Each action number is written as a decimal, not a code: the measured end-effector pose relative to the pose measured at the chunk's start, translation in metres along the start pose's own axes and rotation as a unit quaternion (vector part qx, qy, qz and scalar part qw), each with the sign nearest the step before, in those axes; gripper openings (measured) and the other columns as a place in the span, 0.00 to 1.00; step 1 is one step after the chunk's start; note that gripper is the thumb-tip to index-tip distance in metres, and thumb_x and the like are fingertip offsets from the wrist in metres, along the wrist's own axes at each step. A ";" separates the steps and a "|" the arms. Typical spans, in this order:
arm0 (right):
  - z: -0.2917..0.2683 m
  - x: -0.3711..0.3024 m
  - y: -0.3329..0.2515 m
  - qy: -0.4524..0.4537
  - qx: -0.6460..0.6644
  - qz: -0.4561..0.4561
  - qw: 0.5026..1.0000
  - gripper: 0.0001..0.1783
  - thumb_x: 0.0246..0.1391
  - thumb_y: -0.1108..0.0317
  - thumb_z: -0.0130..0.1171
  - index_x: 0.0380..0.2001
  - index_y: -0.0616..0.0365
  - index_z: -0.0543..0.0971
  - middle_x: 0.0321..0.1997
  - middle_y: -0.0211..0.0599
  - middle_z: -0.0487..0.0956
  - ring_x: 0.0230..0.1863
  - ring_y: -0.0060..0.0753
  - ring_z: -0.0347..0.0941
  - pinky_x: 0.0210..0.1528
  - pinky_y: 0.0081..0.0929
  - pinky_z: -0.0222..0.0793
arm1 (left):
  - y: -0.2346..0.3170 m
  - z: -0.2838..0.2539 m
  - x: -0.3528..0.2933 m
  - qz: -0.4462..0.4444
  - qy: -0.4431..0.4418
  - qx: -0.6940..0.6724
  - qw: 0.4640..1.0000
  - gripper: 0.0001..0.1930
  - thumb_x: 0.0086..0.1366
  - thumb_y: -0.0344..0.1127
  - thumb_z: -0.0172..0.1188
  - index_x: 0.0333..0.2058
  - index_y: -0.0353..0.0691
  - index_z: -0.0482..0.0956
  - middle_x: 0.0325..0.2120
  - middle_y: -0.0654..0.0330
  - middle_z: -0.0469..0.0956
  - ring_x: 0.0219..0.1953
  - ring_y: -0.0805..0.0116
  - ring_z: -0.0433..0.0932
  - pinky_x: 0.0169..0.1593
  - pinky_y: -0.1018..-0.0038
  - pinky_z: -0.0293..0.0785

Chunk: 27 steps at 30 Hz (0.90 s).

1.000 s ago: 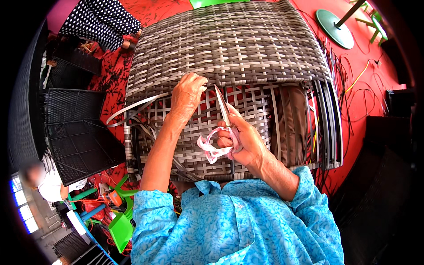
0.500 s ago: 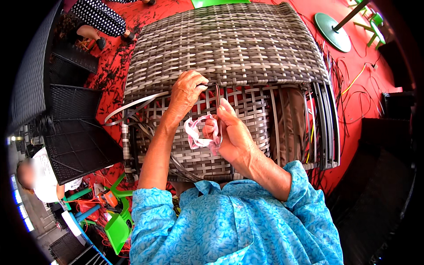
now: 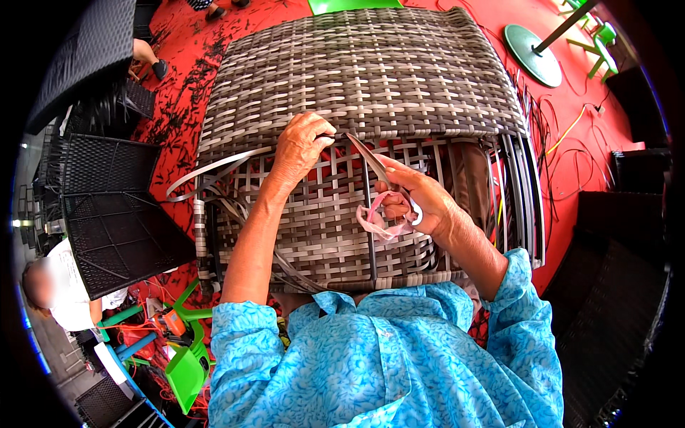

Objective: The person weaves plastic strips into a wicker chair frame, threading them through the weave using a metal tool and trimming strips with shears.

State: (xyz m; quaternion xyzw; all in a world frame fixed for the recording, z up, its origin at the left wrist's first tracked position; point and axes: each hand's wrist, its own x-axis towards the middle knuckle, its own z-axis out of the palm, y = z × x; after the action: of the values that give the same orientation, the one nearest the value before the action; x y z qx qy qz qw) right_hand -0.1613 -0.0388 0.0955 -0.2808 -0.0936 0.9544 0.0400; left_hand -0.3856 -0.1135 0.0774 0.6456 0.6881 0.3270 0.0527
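"Grey-brown flat-strip wicker furniture piece [image 3: 364,78], straight in front of the person: where are its edges, and what room is there to move?"

"It fills the middle of the view, above the red floor [image 3: 499,16]. Its upper panel ends in a wrapped edge that crosses just above the fingertips, and below that edge a gap opens over a looser lattice. Long, pale grey loose strips [image 3: 221,158] bow out at the left side, with a black woven furniture section [image 3: 107,235] close by. On the right the round green pole base [image 3: 528,64] stands well apart"

"And the right hand [image 3: 424,200]?"

"Clasped around metal scissors with pink cloth-wrapped handles [image 3: 367,155], some fingers inside the loop. The blades slant up and left, looking nearly together, their tips close to the wrapped edge"

"How does the left hand [image 3: 298,146] stand?"

"Fingers curled at that same edge, thumb and forefinger drawn close. I cannot tell whether they pinch a strip, as the fingers hide it. A narrow space separates them from the scissor tips, while the lattice lies open between the forearms"
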 end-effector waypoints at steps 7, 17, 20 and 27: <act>0.008 -0.006 -0.013 0.053 -0.086 -0.008 0.995 0.27 0.57 0.71 0.45 0.61 0.48 0.56 0.29 0.31 0.65 0.19 0.15 0.56 0.13 0.11 0.49 | 0.008 0.002 0.007 -0.028 -0.017 -0.012 0.999 0.05 0.52 0.31 0.59 0.29 0.39 0.77 0.29 0.61 0.74 0.36 0.64 0.72 0.43 0.71 0.68; -0.033 0.006 -0.031 0.004 -0.468 -0.125 0.875 0.23 0.62 0.60 0.44 0.59 0.49 0.62 0.26 0.22 0.65 0.21 0.08 0.56 0.20 0.06 0.56 | 0.014 0.003 0.014 -0.050 -0.020 -0.007 0.999 0.06 0.53 0.33 0.59 0.31 0.40 0.78 0.29 0.62 0.75 0.35 0.65 0.72 0.42 0.71 0.68; -0.039 0.009 -0.042 0.001 -0.550 -0.150 0.822 0.22 0.61 0.61 0.45 0.58 0.49 0.64 0.22 0.21 0.64 0.23 0.10 0.60 0.23 0.09 0.61 | 0.014 0.009 0.015 -0.028 -0.010 0.039 0.999 0.07 0.54 0.33 0.58 0.32 0.41 0.79 0.29 0.62 0.75 0.35 0.65 0.72 0.41 0.71 0.68; -0.058 0.019 -0.057 -0.032 -0.643 -0.212 0.735 0.20 0.61 0.64 0.45 0.57 0.48 0.66 0.22 0.25 0.66 0.24 0.17 0.63 0.26 0.19 0.65 | 0.015 0.009 0.022 -0.044 -0.038 0.041 0.997 0.07 0.54 0.32 0.58 0.33 0.43 0.80 0.28 0.63 0.76 0.35 0.64 0.73 0.40 0.71 0.69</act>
State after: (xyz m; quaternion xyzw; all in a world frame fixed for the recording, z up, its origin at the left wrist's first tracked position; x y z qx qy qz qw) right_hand -0.1442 0.0286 0.0491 -0.1821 -0.7434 0.6418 0.0483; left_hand -0.3714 -0.0906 0.0856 0.6281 0.7265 0.2707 0.0666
